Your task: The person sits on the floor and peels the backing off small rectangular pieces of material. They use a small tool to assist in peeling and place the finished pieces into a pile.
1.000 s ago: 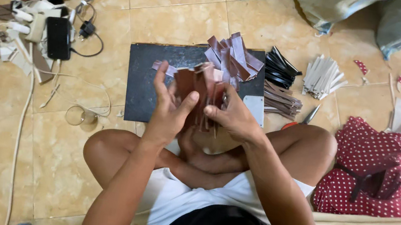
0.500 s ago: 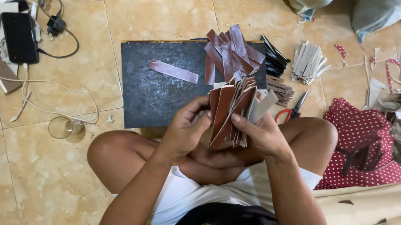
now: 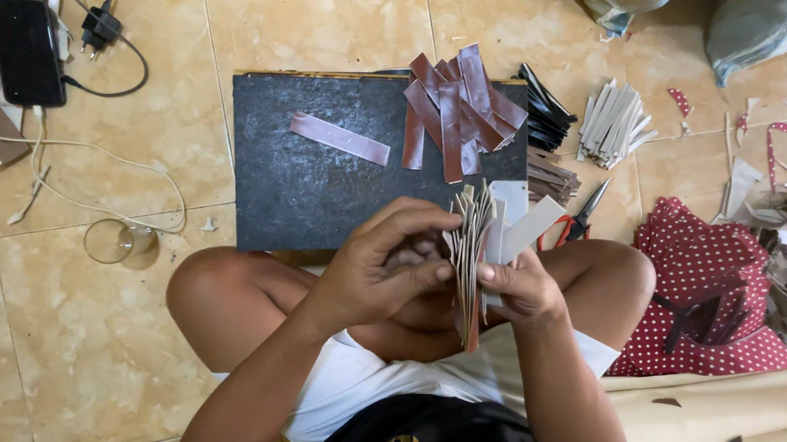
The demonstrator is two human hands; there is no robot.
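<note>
Both hands met over the crossed legs, clamped on one bundle of brown strips (image 3: 471, 250) held on edge, its thin edges fanned toward the camera. Left hand (image 3: 386, 268) was curled shut, fingers wrapped against the bundle's left face, thumb pressing near its lower part. Right hand (image 3: 522, 287) was closed on the opposite face, fingers pinching the strips from the right.

Just beyond the bundle lay a dark board (image 3: 320, 168) on the tiled floor, its near edge close to the knees. A loose pile of brown strips (image 3: 456, 110) covered the board's far right corner, and a single strip (image 3: 339, 138) lay apart near its middle; the board's left and near parts were bare. Scissors (image 3: 580, 216) sat just off the board's right edge, beside the right knee. A red dotted cloth (image 3: 702, 286) crowded the right side. A phone (image 3: 26, 51) lay well away at the left.
</note>
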